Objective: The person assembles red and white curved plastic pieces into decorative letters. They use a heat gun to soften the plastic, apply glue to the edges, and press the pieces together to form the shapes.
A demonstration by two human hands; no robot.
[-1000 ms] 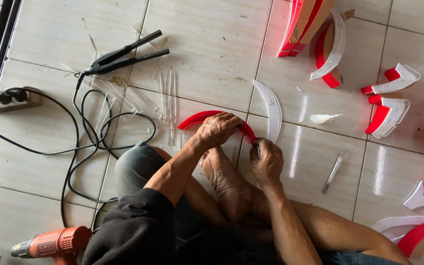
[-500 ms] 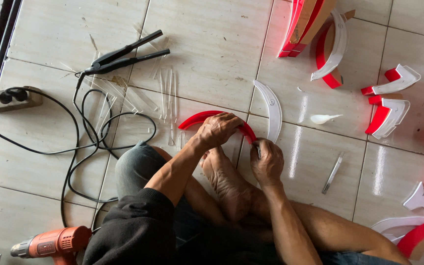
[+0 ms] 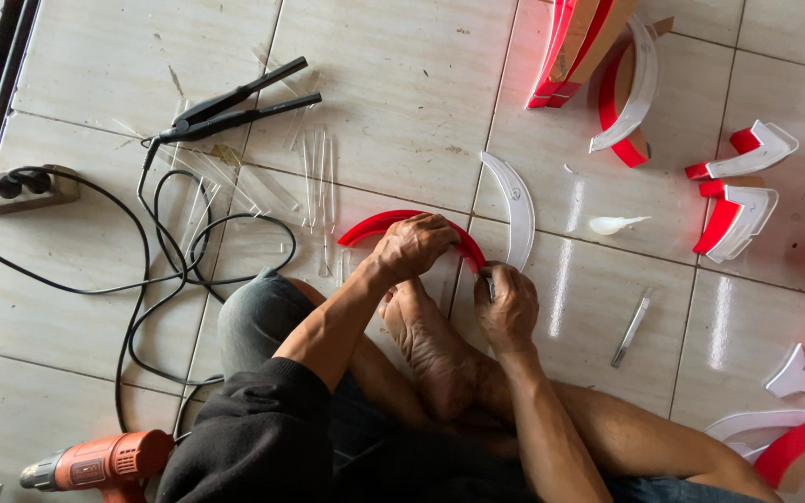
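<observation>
I sit on a tiled floor with my bare foot (image 3: 426, 349) out in front. A curved red strip (image 3: 373, 226) lies arched on the tiles just past my toes. My left hand (image 3: 414, 244) presses down on the top of the arch, fingers closed over it. My right hand (image 3: 505, 303) grips the strip's right end, with a small dark tool showing between the fingers. A white crescent-shaped piece (image 3: 514, 207) lies right beside that end.
A black flat-iron tool (image 3: 235, 101) and several clear strips (image 3: 314, 182) lie to the upper left. Black cables (image 3: 156, 270) run to a power strip (image 3: 20, 191). An orange heat gun (image 3: 95, 461) is at bottom left. Red-and-white letter pieces (image 3: 738, 186) and a thin metal blade (image 3: 631, 328) lie to the right.
</observation>
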